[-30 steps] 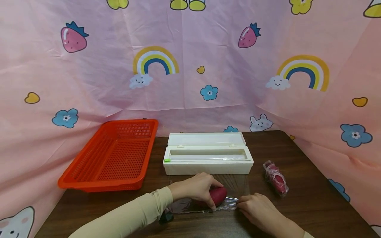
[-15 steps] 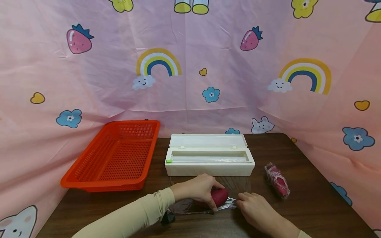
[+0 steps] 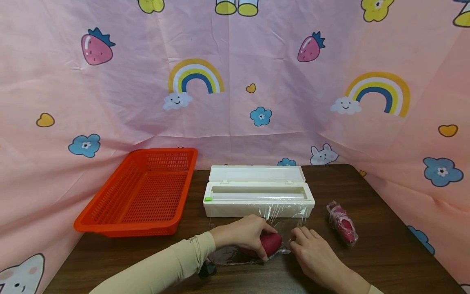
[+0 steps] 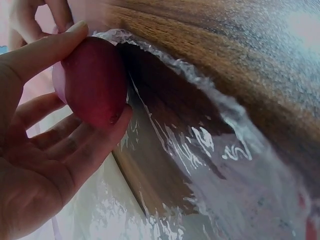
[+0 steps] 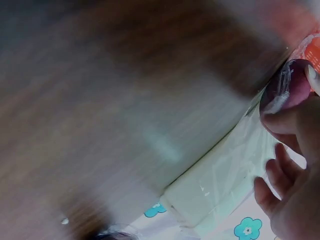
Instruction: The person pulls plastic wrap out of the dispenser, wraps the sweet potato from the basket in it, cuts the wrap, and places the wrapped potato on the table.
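My left hand (image 3: 242, 232) grips a dark red sweet potato (image 3: 272, 243) from above, near the table's front. In the left wrist view its thumb and fingers span the sweet potato (image 4: 95, 82), one end facing the camera. Beneath it lies clear plastic wrap (image 4: 195, 145), its edge bunched and wrinkled. Just right of the sweet potato, my right hand (image 3: 312, 251) has bent fingers at the wrap, pinching it, with creases running up to the box. Fingertips are partly hidden. The right wrist view shows my right hand (image 5: 295, 150) beside the film-covered end of the sweet potato (image 5: 287, 87).
Behind the hands stands a white wrap box (image 3: 258, 210), lid raised, film roll inside. An orange basket (image 3: 158, 196) stands at the left. At the right, a wrapped sweet potato (image 3: 342, 223) lies on the brown table (image 3: 382, 249). A patterned cloth (image 3: 235, 110) hangs behind.
My right hand has shifted slightly, and the film strands stretched toward it from the sweet potato's end have slackened. Creases now show across the box front. My left hand keeps its grip.
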`<state>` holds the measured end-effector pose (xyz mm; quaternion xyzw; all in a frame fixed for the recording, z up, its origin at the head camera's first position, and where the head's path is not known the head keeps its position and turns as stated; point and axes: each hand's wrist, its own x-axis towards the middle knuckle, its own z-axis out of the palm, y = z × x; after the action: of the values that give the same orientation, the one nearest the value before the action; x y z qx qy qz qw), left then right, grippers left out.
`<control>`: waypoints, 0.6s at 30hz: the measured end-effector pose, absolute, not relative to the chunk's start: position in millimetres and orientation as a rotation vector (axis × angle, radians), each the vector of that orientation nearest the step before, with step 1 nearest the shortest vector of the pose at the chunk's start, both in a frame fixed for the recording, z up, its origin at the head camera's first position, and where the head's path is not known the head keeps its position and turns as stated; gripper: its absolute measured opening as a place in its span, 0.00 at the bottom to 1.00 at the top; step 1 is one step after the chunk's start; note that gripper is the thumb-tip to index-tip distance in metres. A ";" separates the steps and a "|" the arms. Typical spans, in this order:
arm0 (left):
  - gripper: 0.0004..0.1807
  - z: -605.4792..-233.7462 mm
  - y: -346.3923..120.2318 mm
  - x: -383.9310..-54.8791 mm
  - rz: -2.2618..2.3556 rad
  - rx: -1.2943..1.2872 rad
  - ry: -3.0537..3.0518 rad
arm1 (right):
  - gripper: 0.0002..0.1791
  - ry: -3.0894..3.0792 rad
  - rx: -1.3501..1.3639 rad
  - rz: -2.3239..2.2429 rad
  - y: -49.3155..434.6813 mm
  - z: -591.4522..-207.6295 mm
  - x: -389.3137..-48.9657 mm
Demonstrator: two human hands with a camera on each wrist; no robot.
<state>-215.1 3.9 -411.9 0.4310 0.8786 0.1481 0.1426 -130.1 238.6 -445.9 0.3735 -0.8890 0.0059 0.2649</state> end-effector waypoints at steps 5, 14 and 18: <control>0.38 -411.6 3.5 -215.1 0.438 1.242 2.528 | 0.05 -2.393 0.936 -0.036 233.8 -442.5 -128.5; 0.39 -411.0 3.1 -214.2 0.425 1.252 2.536 | 0.13 -2.484 0.893 0.219 224.1 -438.9 -124.3; 0.38 -411.1 3.2 -214.3 0.434 1.272 2.529 | 0.14 -2.436 0.899 0.278 219.6 -438.8 -125.1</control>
<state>-214.3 3.2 -411.1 0.4399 0.8745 0.1500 0.1385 -125.1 219.6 -438.8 0.3323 -0.9002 0.1026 0.2620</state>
